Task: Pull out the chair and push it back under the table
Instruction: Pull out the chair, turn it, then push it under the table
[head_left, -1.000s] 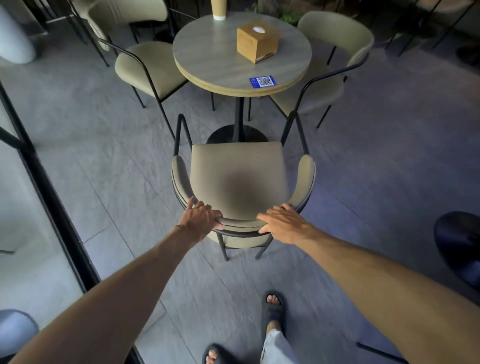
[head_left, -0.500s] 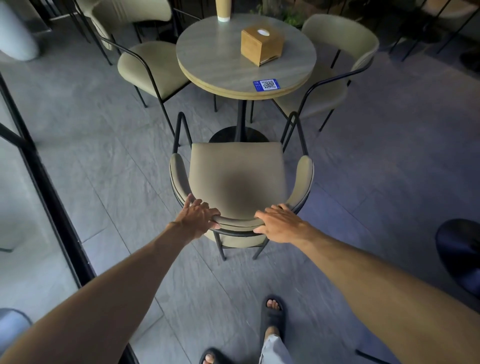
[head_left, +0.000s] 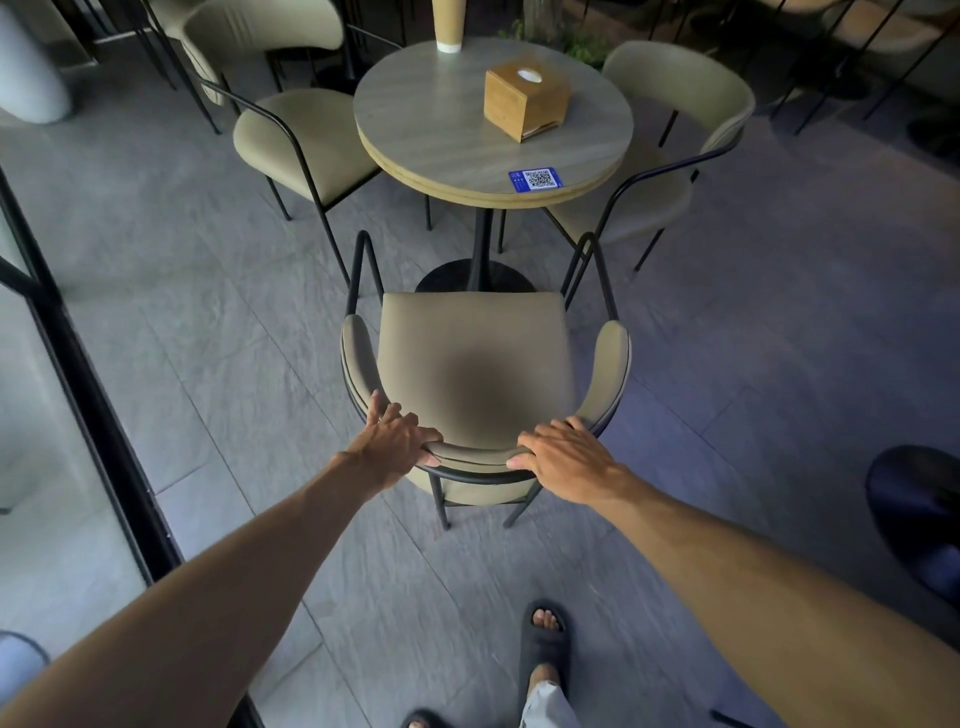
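Head view, looking down: a beige padded chair (head_left: 475, 364) with black metal legs stands at the centre of the frame, its seat clear of the round table (head_left: 441, 135) above it. The left hand (head_left: 392, 447) and right hand (head_left: 563, 457) each curl closed over the chair's curved backrest. A wooden tissue box (head_left: 524, 101) sits on the table.

Both forearms bare, no sleeves, watch or rings visible on left hand (head_left: 396, 441) or right hand (head_left: 569, 462). Dark grey moulded open-toe slide sandals (head_left: 544, 644) on both feet. Light grey-white trouser hem (head_left: 548, 706) over right ankle.
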